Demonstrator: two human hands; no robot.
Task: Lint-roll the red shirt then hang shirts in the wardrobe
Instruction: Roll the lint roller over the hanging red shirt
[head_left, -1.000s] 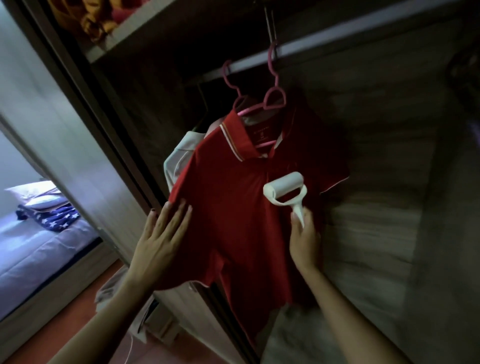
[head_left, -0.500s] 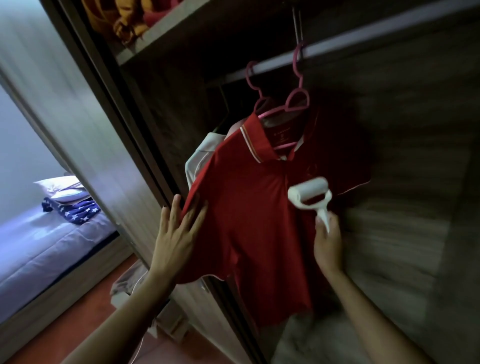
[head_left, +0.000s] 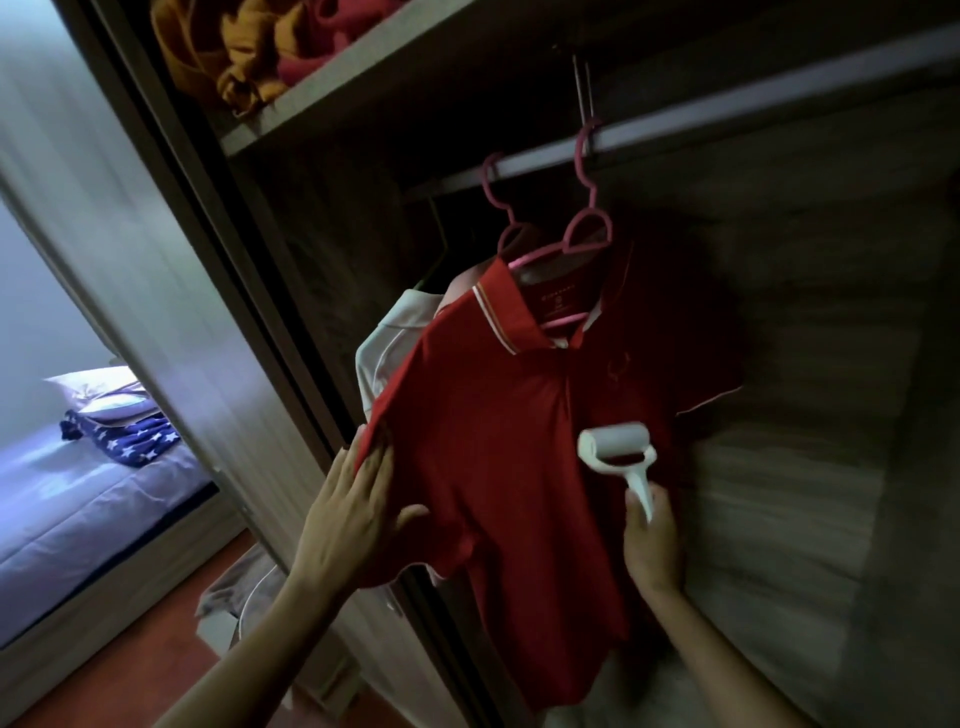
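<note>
The red shirt (head_left: 498, 457) hung on a pink hanger (head_left: 587, 234), hooked over the wardrobe rail (head_left: 727, 117), and the rolling was under way right there in the wardrobe! The left hand (head_left: 348, 519) lay spread on the sleeve side of the shirt, fingers (head_left: 371, 467) nearly straight and tucked at the sleeve edge, the thumb pressing the cloth from the front. That looked like a brace: holding the fabric taut so it would not swing or bunch under the roller.

Over on the other side, the right hand (head_left: 652, 540) had its fingers curled tight round the white handle of the lint roller (head_left: 615, 452). The roller drum sat just above those fingertips, flat against the chest of the shirt, below the collar and to the placket's right. Gripping low on the handle gave reach and let the drum turn freely, I'd say.

Behind the red shirt, a pale shirt (head_left: 384, 343) hung just past the left fingers, on a second pink hanger (head_left: 498, 208). Up above, an orange garment (head_left: 223, 57) sat bundled on the shelf (head_left: 332, 98). Well off to the left of the left hand, a bed (head_left: 78, 519) carried a star-print cloth (head_left: 122, 439).

Judging by this, the lint-rolling step was in hand, with the lower front probably yet to be covered.
</note>
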